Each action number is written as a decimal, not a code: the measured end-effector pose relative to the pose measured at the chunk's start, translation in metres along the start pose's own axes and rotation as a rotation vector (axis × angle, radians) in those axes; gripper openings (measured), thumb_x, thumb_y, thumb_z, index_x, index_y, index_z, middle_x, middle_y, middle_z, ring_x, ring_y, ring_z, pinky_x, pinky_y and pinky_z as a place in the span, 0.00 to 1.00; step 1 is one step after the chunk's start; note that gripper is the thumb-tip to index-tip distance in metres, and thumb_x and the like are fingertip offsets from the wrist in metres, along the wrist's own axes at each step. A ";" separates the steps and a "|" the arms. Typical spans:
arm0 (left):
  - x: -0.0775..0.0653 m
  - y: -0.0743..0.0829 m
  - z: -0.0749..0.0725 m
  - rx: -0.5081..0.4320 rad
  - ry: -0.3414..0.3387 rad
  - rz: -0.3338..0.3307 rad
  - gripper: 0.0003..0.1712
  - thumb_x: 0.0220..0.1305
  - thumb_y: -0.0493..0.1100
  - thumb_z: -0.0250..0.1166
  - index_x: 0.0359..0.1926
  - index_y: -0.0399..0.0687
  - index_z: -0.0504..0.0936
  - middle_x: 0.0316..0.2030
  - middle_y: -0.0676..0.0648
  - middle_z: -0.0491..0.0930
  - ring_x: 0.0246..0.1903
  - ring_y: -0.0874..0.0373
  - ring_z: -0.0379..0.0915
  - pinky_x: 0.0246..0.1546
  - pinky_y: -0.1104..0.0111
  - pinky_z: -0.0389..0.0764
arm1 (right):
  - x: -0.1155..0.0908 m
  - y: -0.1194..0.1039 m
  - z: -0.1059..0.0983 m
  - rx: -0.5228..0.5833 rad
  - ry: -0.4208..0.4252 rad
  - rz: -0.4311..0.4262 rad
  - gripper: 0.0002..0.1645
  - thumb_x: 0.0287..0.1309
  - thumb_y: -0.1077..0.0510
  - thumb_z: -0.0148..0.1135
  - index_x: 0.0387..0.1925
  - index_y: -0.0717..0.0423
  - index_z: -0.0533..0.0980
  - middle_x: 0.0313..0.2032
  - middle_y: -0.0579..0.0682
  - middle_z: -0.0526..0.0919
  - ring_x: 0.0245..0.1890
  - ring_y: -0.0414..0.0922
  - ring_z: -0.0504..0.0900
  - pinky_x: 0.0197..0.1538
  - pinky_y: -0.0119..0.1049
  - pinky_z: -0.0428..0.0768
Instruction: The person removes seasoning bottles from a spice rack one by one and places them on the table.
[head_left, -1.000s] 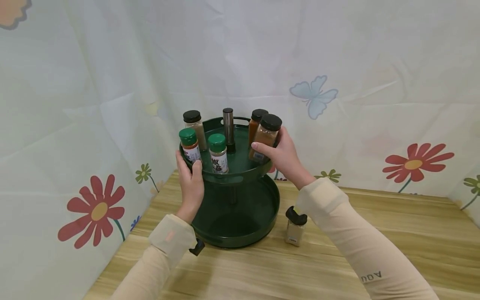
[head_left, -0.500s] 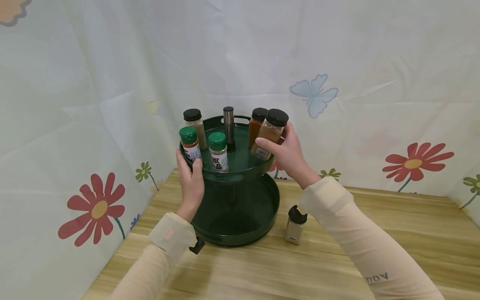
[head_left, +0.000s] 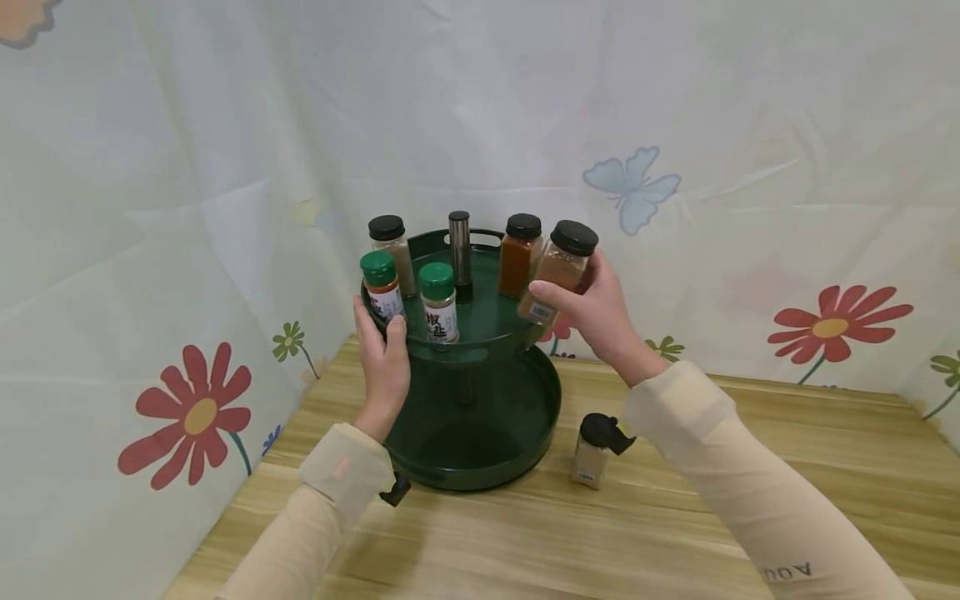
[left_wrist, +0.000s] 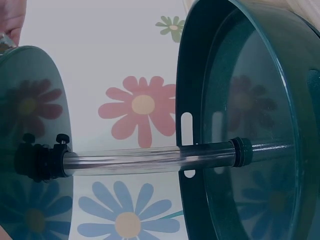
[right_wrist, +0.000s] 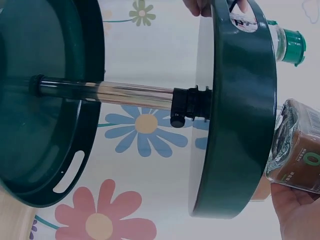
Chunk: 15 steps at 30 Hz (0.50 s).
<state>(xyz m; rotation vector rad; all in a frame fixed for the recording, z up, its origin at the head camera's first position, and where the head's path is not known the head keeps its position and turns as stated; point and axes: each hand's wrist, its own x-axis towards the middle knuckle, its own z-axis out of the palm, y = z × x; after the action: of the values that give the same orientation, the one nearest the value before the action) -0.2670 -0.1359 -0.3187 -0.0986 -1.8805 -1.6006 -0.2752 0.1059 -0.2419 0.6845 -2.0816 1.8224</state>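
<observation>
My right hand [head_left: 600, 310] grips a square clear jar [head_left: 561, 271] of brown spice with a black lid, tilted at the right rim of the green two-tier rack's upper tray [head_left: 480, 329]. In the right wrist view this jar [right_wrist: 302, 150] sits beside the tray's outer wall. At the tray's left side my left hand [head_left: 384, 367] holds the rim, its thumb beside a green-capped shaker [head_left: 384, 287]. On the tray also stand a second green-capped shaker [head_left: 439, 308], a black-lidded pale jar [head_left: 395, 254] and an orange-brown jar [head_left: 519, 260].
Below is the rack's lower tray [head_left: 472, 454], joined by a metal post [left_wrist: 125, 161]. A black-lidded jar of beige powder [head_left: 591, 462] stands on the wooden table [head_left: 495, 542], right of the rack. A flower-printed cloth [head_left: 750, 250] hangs behind.
My right hand has moved right with the brown spice jar, away from the orange-brown jar, which now shows more fully. The left hand stays on the rim.
</observation>
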 end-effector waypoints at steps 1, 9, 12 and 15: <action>0.000 0.000 0.000 0.000 0.000 0.000 0.40 0.64 0.51 0.44 0.69 0.48 0.34 0.70 0.45 0.37 0.67 0.56 0.35 0.66 0.54 0.42 | -0.002 -0.001 -0.001 -0.003 -0.003 0.004 0.32 0.52 0.57 0.61 0.57 0.56 0.60 0.47 0.53 0.71 0.45 0.47 0.71 0.48 0.40 0.72; -0.001 0.001 0.001 0.004 0.007 -0.010 0.40 0.64 0.51 0.44 0.69 0.47 0.34 0.70 0.45 0.37 0.67 0.56 0.35 0.66 0.54 0.41 | -0.015 -0.001 -0.011 -0.047 -0.027 -0.001 0.33 0.52 0.56 0.61 0.59 0.54 0.59 0.48 0.53 0.70 0.45 0.47 0.72 0.46 0.35 0.74; -0.001 0.001 0.001 0.001 0.004 -0.008 0.40 0.64 0.50 0.44 0.69 0.47 0.34 0.70 0.45 0.37 0.67 0.56 0.35 0.66 0.54 0.41 | -0.019 0.000 -0.013 -0.042 -0.036 -0.004 0.33 0.52 0.57 0.60 0.59 0.54 0.59 0.48 0.53 0.70 0.45 0.47 0.73 0.45 0.33 0.74; -0.001 0.002 0.001 -0.005 0.003 -0.003 0.40 0.64 0.50 0.44 0.69 0.47 0.34 0.70 0.45 0.37 0.67 0.56 0.36 0.66 0.54 0.42 | -0.022 0.001 -0.016 -0.035 -0.036 0.002 0.32 0.53 0.57 0.60 0.58 0.54 0.59 0.48 0.53 0.70 0.45 0.46 0.73 0.44 0.30 0.75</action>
<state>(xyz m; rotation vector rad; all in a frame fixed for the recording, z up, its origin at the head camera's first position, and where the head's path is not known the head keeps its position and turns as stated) -0.2654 -0.1346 -0.3180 -0.0949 -1.8752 -1.6068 -0.2587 0.1253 -0.2511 0.7115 -2.1325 1.7825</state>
